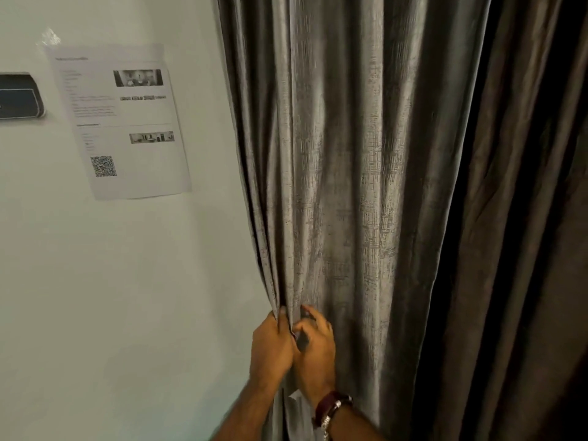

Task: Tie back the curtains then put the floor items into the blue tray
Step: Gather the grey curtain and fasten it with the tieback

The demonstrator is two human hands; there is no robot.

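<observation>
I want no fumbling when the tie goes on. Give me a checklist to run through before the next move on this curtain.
1. Left hand grips the folds at the grey curtain edge: ok.
2. Right hand is at the same bunch, its fingers curled on the fabric: ok.
3. Whole panel gathered: not ok, most hangs spread.
4. Tie-back within reach: cannot tell, none in view.
5. Wall hook: cannot tell.
6. Taped paper sheet clear of the fabric: ok.

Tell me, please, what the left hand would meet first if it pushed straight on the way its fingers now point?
Almost certainly the grey curtain itself: the left hand already grips its gathered folds. Beyond the fabric probably lies the wall, though depth there is unclear.
</observation>
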